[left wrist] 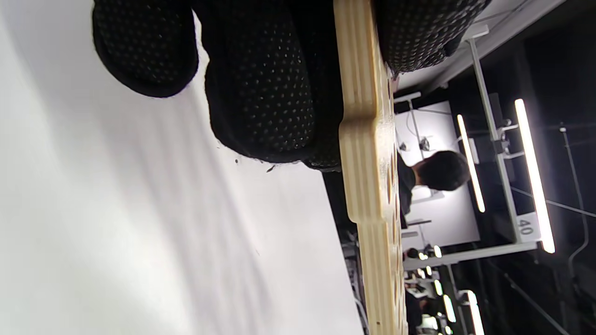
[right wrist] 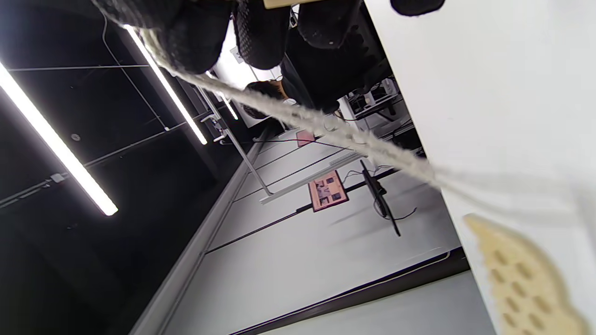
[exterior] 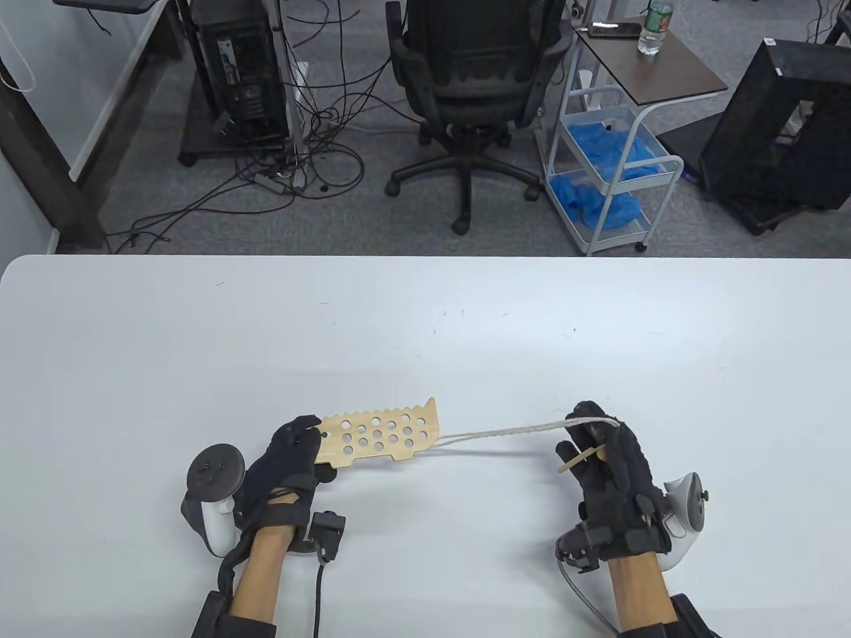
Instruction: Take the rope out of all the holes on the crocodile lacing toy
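Low in the frame, the left hand (exterior: 292,462) pinches the tail end of the board (exterior: 379,435), thumb on top and fingers beneath, holding it just above the table (exterior: 425,319). At lower right, the right hand (exterior: 602,458) has its fingers curled round the rope (exterior: 505,432) and a wooden needle (exterior: 577,458). The rope runs taut as a doubled strand from the board's right edge, left of centre. The plywood board looks thin, stiff and light; best gripped by an edge. The cord is soft and limp, so it likely pulls free easily if drawn straight.
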Motion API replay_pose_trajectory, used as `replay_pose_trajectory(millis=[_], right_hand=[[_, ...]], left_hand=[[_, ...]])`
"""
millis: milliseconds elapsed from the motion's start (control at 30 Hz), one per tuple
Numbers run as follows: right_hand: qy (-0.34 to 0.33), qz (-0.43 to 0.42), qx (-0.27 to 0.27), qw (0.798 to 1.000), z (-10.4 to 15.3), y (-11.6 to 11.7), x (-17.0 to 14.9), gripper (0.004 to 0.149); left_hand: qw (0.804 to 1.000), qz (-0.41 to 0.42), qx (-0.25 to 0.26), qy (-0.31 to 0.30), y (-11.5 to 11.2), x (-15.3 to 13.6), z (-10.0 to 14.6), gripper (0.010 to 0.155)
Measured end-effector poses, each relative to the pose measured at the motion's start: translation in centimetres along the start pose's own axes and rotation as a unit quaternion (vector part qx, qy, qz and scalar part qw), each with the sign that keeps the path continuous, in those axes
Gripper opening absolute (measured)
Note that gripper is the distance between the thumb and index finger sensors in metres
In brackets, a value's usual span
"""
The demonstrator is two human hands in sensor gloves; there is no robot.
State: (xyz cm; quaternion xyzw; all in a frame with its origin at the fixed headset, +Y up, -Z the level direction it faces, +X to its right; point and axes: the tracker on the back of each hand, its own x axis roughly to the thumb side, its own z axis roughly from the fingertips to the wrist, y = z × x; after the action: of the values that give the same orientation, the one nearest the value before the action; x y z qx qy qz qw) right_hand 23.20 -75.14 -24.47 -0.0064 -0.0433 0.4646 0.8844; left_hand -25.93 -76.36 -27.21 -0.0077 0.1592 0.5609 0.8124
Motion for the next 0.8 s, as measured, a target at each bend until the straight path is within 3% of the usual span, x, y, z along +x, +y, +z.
replay_pose_trajectory(millis=[433, 567, 700, 800], right_hand=[[-0.003, 0.101, 0.007, 0.995, -0.2, 0.2, 0.0, 0.038], [0.001, 0.114, 0.008, 0.993, -0.2, 0.2, -0.3, 0.038], [-0.001, 0.14, 0.003, 0.99, -0.1, 0.2, -0.3, 0.038], [-0.007, 0.188, -0.021, 0.982, 0.0, 0.2, 0.0, 0.038]], left_hand=[[0.99, -0.128, 0.03, 0.045, 0.1, -0.6, -0.6, 0.055], [0.957, -0.28, 0.061, 0.041, 0.1, 0.2, -0.5, 0.059], [0.931, -0.355, 0.077, 0.033, -0.3, 0.7, -0.4, 0.059], [0.925, -0.371, 0.072, 0.029, -0.7, 0.8, -0.3, 0.058]])
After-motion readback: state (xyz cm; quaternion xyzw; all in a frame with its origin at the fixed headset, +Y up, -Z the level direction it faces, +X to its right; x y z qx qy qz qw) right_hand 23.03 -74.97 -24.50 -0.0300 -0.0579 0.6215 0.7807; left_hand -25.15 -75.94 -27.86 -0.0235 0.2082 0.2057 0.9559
